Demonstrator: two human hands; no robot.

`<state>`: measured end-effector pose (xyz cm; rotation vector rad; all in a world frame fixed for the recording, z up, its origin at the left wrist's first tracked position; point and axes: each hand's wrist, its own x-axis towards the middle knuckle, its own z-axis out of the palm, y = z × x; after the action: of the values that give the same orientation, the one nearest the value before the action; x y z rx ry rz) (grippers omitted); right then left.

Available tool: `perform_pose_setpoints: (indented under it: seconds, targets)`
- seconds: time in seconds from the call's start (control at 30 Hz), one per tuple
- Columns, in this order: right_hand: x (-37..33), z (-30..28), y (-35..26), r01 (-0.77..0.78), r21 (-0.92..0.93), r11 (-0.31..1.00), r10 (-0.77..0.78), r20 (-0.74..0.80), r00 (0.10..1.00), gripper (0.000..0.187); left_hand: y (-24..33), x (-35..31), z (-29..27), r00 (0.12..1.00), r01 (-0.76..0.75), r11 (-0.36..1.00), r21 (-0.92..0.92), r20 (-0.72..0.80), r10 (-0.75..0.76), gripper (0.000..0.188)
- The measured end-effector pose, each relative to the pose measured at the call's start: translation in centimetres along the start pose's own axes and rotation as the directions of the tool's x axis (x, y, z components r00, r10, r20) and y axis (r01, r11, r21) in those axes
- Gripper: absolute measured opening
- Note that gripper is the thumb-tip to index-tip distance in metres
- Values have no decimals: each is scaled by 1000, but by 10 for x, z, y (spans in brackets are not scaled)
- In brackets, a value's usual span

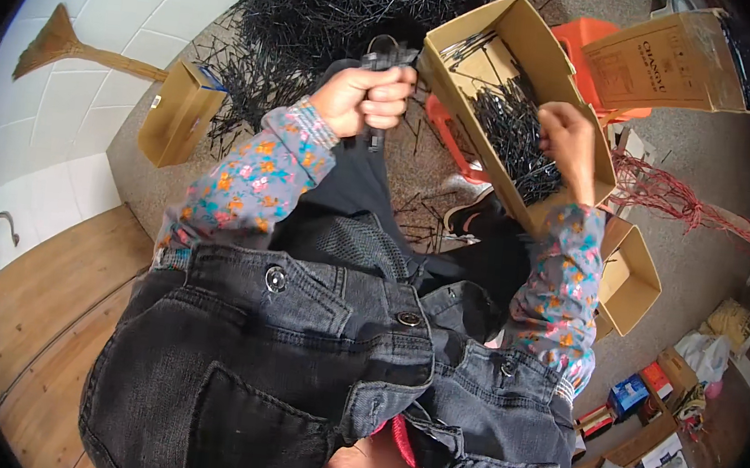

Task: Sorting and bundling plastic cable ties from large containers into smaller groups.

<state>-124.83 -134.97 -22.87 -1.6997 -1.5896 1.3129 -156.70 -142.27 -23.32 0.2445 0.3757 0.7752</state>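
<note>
Left hand (pixel 365 98) gripping one bundle (pixel 387 55), right hand (pixel 569 137)

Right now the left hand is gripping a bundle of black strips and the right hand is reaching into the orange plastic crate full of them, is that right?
Not quite. The head view shows the right hand reaching into a long cardboard box, not an orange plastic crate. The left hand does grip a bundle of black strips.

white tiled wall (pixel 96 36) | grey concrete floor (pixel 716 159) | wood bench (pixel 34 309) | daylight
</note>
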Motion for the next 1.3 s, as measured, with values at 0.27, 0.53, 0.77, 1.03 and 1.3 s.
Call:
perform_pose_setpoints:
  seconds: [0.27, 0.53, 0.77, 1.03, 1.3]
  targets:
    - [94, 85, 45, 576, -611, 543, -547, 263, 795, 32, 8, -5, -50, 997, 18, 968, -252, 76, 1, 20]
    - [142, 113, 48, 669, -740, 59, -471, 571, 673, 45, 18, 1, -57, 988, 146, 952, -271, 86, -127, 20]
    - [146, 103, 54, 721, -690, 58, -457, 624, 634, 43, 24, 2, -56, 983, 176, 945, -274, 101, -154, 19]
    - [149, 117, 34, 684, -719, 128, -350, 612, 709, 44, 23, 2, -54, 981, 190, 946, -263, 83, -174, 19]
    - [146, 113, 46, 671, -712, 206, -453, 539, 710, 45, 23, 4, -54, 979, 199, 949, -244, 101, -179, 19]
